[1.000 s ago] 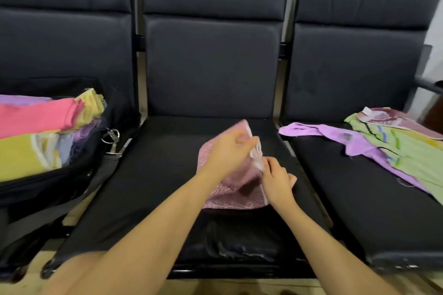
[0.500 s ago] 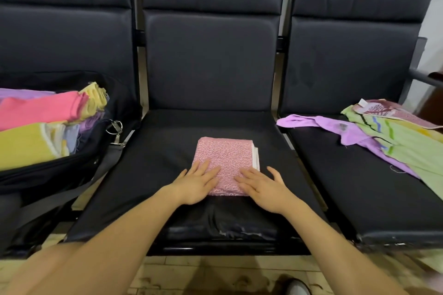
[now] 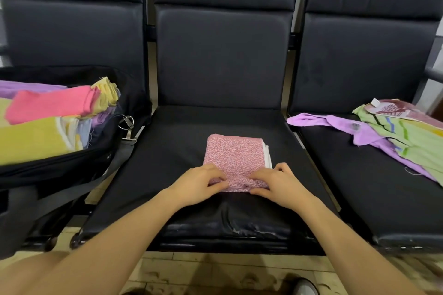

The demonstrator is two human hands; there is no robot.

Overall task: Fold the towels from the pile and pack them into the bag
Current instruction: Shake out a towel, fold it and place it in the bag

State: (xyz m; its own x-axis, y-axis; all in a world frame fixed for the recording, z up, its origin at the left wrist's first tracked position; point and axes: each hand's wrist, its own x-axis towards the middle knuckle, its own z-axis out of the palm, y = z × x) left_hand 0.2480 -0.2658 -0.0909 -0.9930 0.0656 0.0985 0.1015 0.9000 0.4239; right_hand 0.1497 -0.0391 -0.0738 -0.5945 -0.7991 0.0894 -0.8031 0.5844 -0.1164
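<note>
Head view: my left hand (image 3: 201,183) and right hand (image 3: 279,183) both pinch the near edge of the folded pink towel (image 3: 236,155), fingers curled over it and thumbs tucked under. The towel sits mid-seat on the centre chair (image 3: 167,151), squared up, white layers showing at its right side. It looks light and soft (floppy, so the stack probably slumps if lifted by one edge); I'd slide fingers under both near corners and carry it flat. The bag (image 3: 72,160) is on the left seat, already holding folded towels. The pile (image 3: 395,136) lies on the right seat, unfolded, well apart.
</note>
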